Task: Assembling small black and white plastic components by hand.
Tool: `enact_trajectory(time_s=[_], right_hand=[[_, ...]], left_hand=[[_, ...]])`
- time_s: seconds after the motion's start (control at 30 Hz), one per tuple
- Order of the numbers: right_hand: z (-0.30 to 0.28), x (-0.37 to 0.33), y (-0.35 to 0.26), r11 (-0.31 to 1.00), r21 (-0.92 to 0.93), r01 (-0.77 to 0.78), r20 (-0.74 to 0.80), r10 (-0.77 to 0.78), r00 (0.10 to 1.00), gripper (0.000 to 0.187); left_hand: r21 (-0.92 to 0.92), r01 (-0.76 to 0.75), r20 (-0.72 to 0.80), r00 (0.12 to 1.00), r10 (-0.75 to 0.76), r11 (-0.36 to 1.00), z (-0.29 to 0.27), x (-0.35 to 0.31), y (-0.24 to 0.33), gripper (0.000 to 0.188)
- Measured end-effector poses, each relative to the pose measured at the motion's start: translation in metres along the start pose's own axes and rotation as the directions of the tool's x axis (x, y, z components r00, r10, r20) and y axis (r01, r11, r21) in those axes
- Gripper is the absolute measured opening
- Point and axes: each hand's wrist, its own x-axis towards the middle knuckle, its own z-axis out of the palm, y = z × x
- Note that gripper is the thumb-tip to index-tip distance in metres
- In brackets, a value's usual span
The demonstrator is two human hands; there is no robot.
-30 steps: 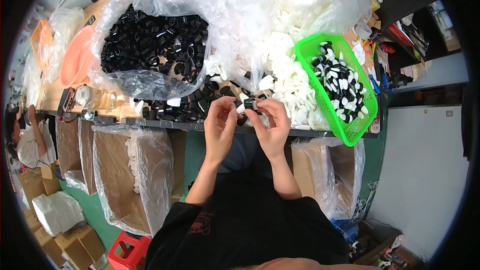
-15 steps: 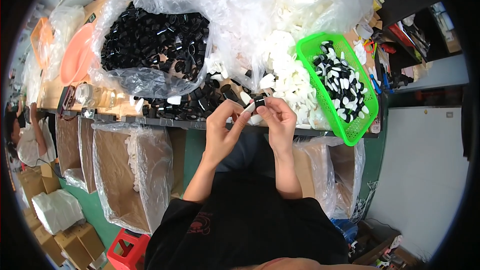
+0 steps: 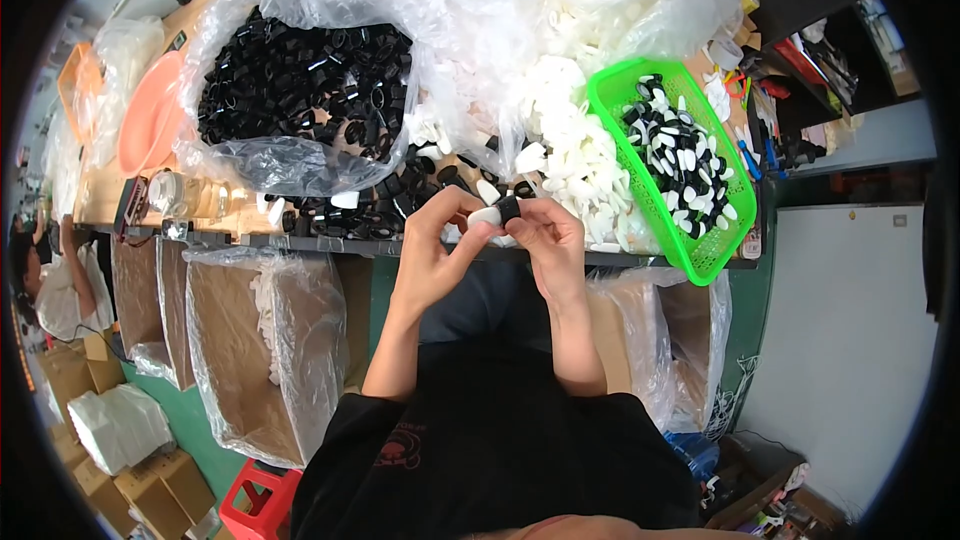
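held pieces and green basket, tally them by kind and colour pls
White piece, held: 1
Black piece, held: 1
Green basket, on the bench: 1
Total: 3

The left hand (image 3: 432, 250) pinches 1 white piece (image 3: 485, 216); right hand (image 3: 556, 252), 1 black piece (image 3: 509, 208).

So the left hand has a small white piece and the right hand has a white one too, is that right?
Not quite: the right hand holds a black piece, not a white one, as the head view shows. The left hand does have a small white piece.
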Motion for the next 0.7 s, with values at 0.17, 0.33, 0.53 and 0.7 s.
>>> enact_trajectory(time_s=[0.17, 0.33, 0.53, 0.7], right_hand=[[0.0, 0.0, -0.002, 0.999, -0.037, -0.007, -0.034, 0.006, 0.999, 0.022], [0.001, -0.003, -0.002, 0.999, -0.044, 0.009, -0.055, -0.011, 0.998, 0.02], [-0.003, -0.001, -0.011, 0.987, -0.158, -0.015, -0.004, 0.015, 1.0, 0.023], [0.024, -0.005, -0.041, 0.529, -0.714, 0.459, 0.33, -0.324, 0.887, 0.026]], left_hand=[[0.195, -0.105, -0.047, 0.992, 0.116, 0.975, 0.008, -0.009, 0.002, 0.011], [0.164, -0.104, -0.061, 0.992, 0.115, 0.981, 0.01, -0.019, -0.007, 0.01], [0.085, -0.082, -0.001, 0.997, 0.082, 0.993, 0.003, -0.011, -0.011, 0.008], [0.147, -0.187, 0.045, 0.982, 0.183, 0.971, -0.002, -0.01, -0.017, 0.016]])
